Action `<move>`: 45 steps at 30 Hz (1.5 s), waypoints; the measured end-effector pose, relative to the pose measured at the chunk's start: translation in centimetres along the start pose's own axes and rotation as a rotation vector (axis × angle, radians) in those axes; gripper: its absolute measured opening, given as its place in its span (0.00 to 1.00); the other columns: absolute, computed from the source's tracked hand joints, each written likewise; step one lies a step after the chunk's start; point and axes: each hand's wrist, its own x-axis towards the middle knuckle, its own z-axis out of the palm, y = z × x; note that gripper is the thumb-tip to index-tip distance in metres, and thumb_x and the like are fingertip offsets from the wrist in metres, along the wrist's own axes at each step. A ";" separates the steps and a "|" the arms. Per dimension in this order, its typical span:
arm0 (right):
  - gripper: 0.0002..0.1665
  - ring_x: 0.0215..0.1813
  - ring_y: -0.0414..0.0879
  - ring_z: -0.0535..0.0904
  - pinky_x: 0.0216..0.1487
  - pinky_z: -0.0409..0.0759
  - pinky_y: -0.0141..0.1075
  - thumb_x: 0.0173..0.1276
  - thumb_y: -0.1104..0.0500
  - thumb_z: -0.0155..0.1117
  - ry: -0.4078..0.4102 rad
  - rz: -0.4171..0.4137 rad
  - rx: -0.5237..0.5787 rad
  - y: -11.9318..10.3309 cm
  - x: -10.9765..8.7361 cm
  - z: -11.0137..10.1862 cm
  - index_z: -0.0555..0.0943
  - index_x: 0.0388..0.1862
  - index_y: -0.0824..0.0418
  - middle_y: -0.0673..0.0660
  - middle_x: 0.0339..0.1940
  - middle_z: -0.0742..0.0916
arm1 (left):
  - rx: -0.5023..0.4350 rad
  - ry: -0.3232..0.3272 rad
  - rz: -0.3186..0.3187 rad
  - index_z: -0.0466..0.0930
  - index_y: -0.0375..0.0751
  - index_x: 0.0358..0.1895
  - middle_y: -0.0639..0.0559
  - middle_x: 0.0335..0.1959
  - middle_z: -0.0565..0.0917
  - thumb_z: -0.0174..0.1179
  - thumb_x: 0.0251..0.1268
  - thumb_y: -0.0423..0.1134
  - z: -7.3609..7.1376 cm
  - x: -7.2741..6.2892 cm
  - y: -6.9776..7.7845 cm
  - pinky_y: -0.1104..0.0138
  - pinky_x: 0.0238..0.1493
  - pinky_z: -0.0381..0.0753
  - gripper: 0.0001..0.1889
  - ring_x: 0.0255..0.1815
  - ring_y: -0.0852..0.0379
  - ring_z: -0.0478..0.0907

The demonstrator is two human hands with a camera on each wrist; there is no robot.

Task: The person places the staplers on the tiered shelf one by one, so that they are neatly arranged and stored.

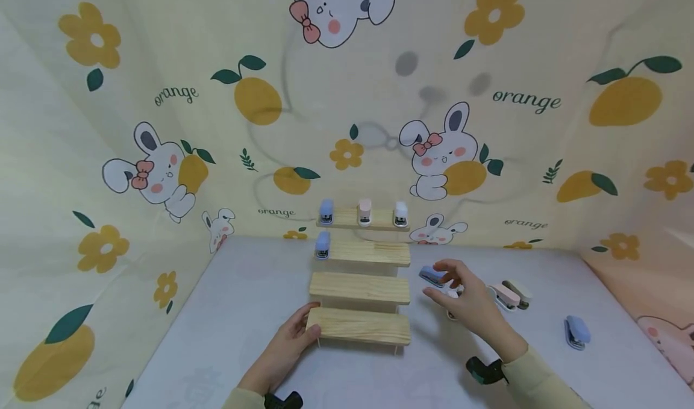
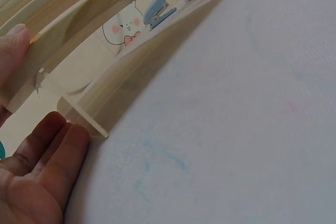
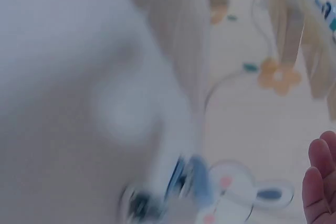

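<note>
A stepped wooden display rack (image 1: 359,326) with stacked tiers stands on the table. My left hand (image 1: 283,350) grips the left end of its lowest board, thumb on the front; in the left wrist view, fingers (image 2: 65,156) lie beside a thin support leg. My right hand (image 1: 470,305) hovers right of the rack, thumb and fingers apart, holding nothing. Close to its fingertips lies a blue mini stapler (image 1: 428,274); a white stapler (image 1: 452,316) is mostly hidden behind the hand. On the top tier stand a blue stapler (image 1: 326,211), a pink stapler (image 1: 365,212) and a white stapler (image 1: 400,214).
Another blue stapler (image 1: 322,245) stands at the left of the tier below the top. Beyond my right hand lie a pink stapler (image 1: 506,299) and a grey-green one, with a blue stapler (image 1: 577,330) farther right. A patterned cloth (image 1: 347,96) hangs behind the table.
</note>
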 end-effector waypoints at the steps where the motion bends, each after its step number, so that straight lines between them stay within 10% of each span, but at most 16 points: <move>1: 0.35 0.43 0.45 0.74 0.41 0.76 0.42 0.59 0.39 0.70 -0.001 0.011 -0.013 0.5 -0.3 -0.3 0.72 0.60 0.53 0.49 0.46 0.81 | 0.002 0.000 -0.001 0.58 0.47 0.74 0.41 0.70 0.64 0.59 0.66 0.54 0.0 0.0 0.0 0.60 0.68 0.63 0.36 0.71 0.47 0.61; 20: 0.34 0.51 0.51 0.76 0.48 0.73 0.37 0.60 0.44 0.71 -0.031 0.120 -0.091 7.1 -4.1 -4.0 0.73 0.59 0.60 0.56 0.50 0.84 | -0.010 -0.002 -0.011 0.57 0.47 0.74 0.39 0.72 0.61 0.59 0.66 0.53 0.0 -0.2 -0.3 0.60 0.68 0.62 0.37 0.71 0.46 0.60; 45: 0.39 0.51 0.57 0.77 0.48 0.80 0.51 0.57 0.40 0.72 -0.186 0.334 -0.061 8.9 -4.1 -3.4 0.75 0.60 0.61 0.64 0.58 0.78 | 0.000 0.031 -0.018 0.57 0.46 0.74 0.38 0.72 0.62 0.60 0.65 0.54 0.4 0.2 0.0 0.61 0.68 0.63 0.38 0.71 0.46 0.60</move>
